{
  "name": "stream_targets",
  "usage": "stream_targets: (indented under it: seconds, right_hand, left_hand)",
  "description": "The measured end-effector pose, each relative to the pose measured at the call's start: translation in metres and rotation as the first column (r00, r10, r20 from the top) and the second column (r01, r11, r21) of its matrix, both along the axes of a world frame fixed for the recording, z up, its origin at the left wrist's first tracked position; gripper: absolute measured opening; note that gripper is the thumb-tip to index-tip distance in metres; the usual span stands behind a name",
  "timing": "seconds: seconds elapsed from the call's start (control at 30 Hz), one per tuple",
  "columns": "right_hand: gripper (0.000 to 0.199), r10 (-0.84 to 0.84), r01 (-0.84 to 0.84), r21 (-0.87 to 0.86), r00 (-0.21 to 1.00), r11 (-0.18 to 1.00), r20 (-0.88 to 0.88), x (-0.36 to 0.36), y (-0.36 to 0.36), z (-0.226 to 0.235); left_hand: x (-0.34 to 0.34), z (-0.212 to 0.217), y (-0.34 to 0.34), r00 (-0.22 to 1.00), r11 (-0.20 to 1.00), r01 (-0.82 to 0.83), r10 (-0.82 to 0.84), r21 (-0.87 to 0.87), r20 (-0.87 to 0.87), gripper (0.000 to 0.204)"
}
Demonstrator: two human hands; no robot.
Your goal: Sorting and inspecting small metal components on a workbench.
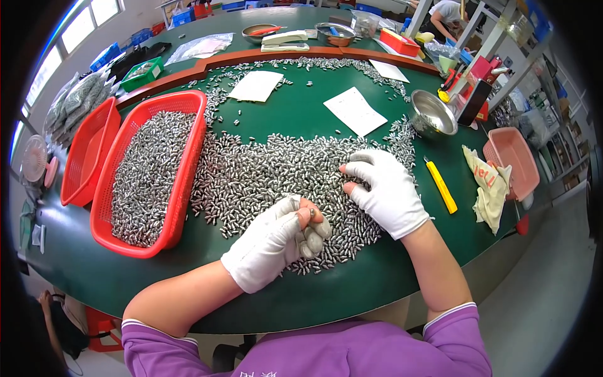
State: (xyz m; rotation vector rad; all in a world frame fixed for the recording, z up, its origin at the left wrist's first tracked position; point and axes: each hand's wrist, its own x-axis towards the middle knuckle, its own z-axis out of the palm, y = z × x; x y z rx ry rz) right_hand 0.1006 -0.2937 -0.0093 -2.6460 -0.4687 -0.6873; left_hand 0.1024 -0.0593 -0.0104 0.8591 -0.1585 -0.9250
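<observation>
The small metal pins [282, 173] lie in a broad heap across the middle of the green worktop [301, 113], with more scattered toward 12 o'clock and a full load in the red basket [188, 151] at 9 o'clock. Each pin looks short, rounded and shiny, so I judge them hard, stiff and light singly, though a handful would have some weight. They are probably slick and prone to rolling, which makes a pinch across the middle of one pin, between fingertip and thumb, the sure hold; scooping suits many at once.

The left hand [273, 242], in a white glove with bare fingertips, sits at the heap's 6 o'clock edge, turned on its side and curled shut around what seems a small clutch of pins, one nipped between thumb and forefinger. The right hand [386, 188], gloved likewise, lies palm down at the heap's 3 o'clock side, fingers spread and pointing toward 9 o'clock, pressing on the pins without gripping any.

A steel bowl [433, 113] stands at 2 o'clock, a yellow knife [441, 186] just right of the right hand.
</observation>
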Motion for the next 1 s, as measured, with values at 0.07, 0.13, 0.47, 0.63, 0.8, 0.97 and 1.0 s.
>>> stream_targets:
  seconds: [0.07,0.13,0.47,0.63,0.8,0.97,1.0]
  right_hand:
    - [0.017,0.003,-0.003,0.008,0.999,1.000,-0.052,-0.001,0.001,0.002]
    - [0.017,0.006,-0.004,0.015,0.995,1.000,-0.102,-0.001,0.003,0.002]
    - [0.014,0.040,-0.035,0.111,0.998,0.993,-0.043,-0.001,0.011,0.003]
    - [0.021,0.312,-0.315,0.305,0.948,0.899,0.058,-0.008,0.024,0.018]
    - [0.020,0.439,-0.380,0.448,0.898,0.810,-0.032,-0.013,0.030,0.013]
    - [0.018,0.472,-0.343,0.568,0.877,0.748,-0.092,-0.013,0.029,0.009]
    - [0.018,0.482,-0.368,0.544,0.873,0.754,-0.078,-0.012,0.028,0.009]
  left_hand:
    - [0.000,-0.001,0.000,1.000,1.000,0.005,-0.005,-0.014,0.002,0.024]
    - [0.000,-0.002,0.001,1.000,1.000,0.010,-0.010,-0.029,0.005,0.024]
    - [0.003,-0.012,0.002,0.998,0.992,0.041,-0.047,-0.119,-0.048,0.025]
    - [0.003,-0.012,0.003,0.995,0.988,0.060,-0.071,-0.140,-0.072,0.026]
    - [-0.004,0.000,0.000,0.993,0.999,0.033,-0.036,-0.037,-0.109,0.029]
    - [-0.004,0.001,0.001,0.995,0.998,0.064,-0.062,0.027,-0.078,0.031]
    - [-0.004,0.000,0.001,0.995,0.996,0.075,-0.072,0.041,-0.065,0.031]
